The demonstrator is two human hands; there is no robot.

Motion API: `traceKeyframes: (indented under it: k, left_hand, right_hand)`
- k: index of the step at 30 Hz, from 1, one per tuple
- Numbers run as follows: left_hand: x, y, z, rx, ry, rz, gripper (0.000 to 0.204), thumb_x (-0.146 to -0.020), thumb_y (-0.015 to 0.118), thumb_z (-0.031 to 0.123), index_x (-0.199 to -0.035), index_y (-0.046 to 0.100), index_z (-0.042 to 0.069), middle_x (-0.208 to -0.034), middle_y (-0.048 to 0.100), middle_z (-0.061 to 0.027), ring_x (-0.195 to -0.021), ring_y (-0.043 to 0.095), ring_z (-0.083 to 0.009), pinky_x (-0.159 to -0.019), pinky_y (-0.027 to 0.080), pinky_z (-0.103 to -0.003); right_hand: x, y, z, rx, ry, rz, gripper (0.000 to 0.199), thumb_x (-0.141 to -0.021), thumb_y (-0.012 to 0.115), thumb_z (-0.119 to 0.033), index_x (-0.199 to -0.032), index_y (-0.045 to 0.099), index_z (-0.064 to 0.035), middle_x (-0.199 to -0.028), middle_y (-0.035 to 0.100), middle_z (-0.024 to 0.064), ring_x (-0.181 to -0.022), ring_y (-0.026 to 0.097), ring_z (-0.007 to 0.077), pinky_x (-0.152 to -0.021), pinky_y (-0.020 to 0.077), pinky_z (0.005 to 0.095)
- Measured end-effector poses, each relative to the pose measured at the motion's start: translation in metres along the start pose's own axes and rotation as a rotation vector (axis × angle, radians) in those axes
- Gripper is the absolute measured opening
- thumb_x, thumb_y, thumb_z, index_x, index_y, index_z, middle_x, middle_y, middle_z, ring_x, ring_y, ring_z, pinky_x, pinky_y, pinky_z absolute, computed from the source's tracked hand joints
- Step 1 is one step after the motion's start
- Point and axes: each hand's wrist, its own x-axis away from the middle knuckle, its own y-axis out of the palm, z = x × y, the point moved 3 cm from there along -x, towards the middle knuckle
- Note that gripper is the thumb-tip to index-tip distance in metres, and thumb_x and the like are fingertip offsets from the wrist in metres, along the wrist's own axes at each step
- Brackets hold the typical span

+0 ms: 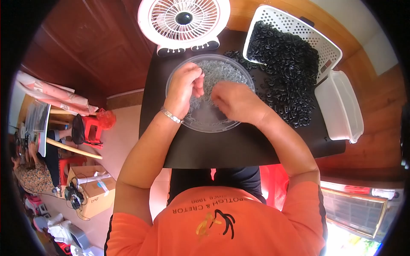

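A round, clear plastic tray (213,126) stands on the dark table in front of me, heaped with many small clear pieces (224,70). Over its left side is my left hand (186,87), its thumb and fingers closed together. A tiny dark bit shows at those fingertips, too small to name for sure. My right hand (237,101) is low over the tray's right half, close to the clear pieces. Its fingers are curled inward, and whatever they hold is hidden. The two hands are a short gap apart.
Right of the tray, a tipped white perforated basket (331,53) spills small black two-holed pieces (290,81) over the dark table (196,153). A white bin (339,106) lies beside them. A white fan (183,18) stands behind the tray. Far left, another person (38,175) sits near a cardboard box (96,194).
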Motion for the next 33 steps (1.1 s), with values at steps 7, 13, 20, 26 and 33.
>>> traceKeyframes:
  k: [7, 13, 20, 26, 33]
  left_hand:
    - [0.000, 0.006, -0.004, 0.139, -0.035, -0.266, 0.018, -0.093, 0.052, 0.023, -0.089, 0.055, 0.005, -0.097, 0.066, -0.0131, -0.078, 0.065, -0.0191, -0.064, 0.049, -0.027]
    - [0.006, 0.018, -0.009, 0.232, -0.023, -0.292, 0.019, -0.092, 0.053, 0.022, -0.090, 0.056, 0.004, -0.088, 0.063, -0.0086, -0.075, 0.064, -0.0189, -0.065, 0.048, -0.027]
    - [0.008, 0.017, -0.009, 0.228, -0.035, -0.239, 0.016, -0.090, 0.054, 0.020, -0.085, 0.057, 0.005, -0.075, 0.059, -0.0044, -0.064, 0.058, -0.0160, -0.060, 0.045, -0.027]
    - [0.010, 0.019, -0.004, 0.307, -0.054, -0.282, 0.016, -0.090, 0.054, 0.020, -0.084, 0.057, 0.005, -0.071, 0.056, -0.0035, -0.061, 0.056, -0.0160, -0.057, 0.043, -0.027]
    - [0.011, 0.017, -0.003, 0.246, -0.027, -0.233, 0.016, -0.090, 0.054, 0.021, -0.085, 0.057, 0.006, -0.070, 0.056, -0.0021, -0.060, 0.056, -0.0149, -0.056, 0.043, -0.026]
  right_hand:
    - [-0.001, -0.011, 0.038, -0.968, 0.384, 0.242, 0.008, -0.089, 0.062, -0.008, -0.094, 0.063, -0.0006, -0.088, 0.063, -0.0001, -0.081, 0.054, 0.0065, -0.076, 0.0455, 0.0240]
    - [-0.004, -0.003, 0.030, -1.080, 0.331, 0.269, 0.008, -0.090, 0.062, -0.007, -0.094, 0.062, -0.0001, -0.088, 0.063, 0.0014, -0.085, 0.056, 0.0087, -0.081, 0.0455, 0.0248]
    - [-0.004, -0.006, 0.019, -0.725, 0.307, 0.279, 0.010, -0.089, 0.059, -0.009, -0.093, 0.062, -0.0005, -0.083, 0.064, 0.0065, -0.078, 0.061, 0.0139, -0.072, 0.0489, 0.0289]
    - [-0.002, -0.007, 0.020, -0.503, 0.245, 0.309, 0.013, -0.094, 0.053, -0.013, -0.090, 0.056, -0.0015, -0.084, 0.060, 0.0039, -0.078, 0.057, 0.0124, -0.073, 0.0468, 0.0272]
    - [-0.003, -0.008, 0.020, -0.790, 0.353, 0.228, 0.026, -0.099, 0.048, -0.021, -0.084, 0.054, -0.0008, -0.074, 0.056, 0.0044, -0.069, 0.054, 0.0129, -0.068, 0.0465, 0.0275]
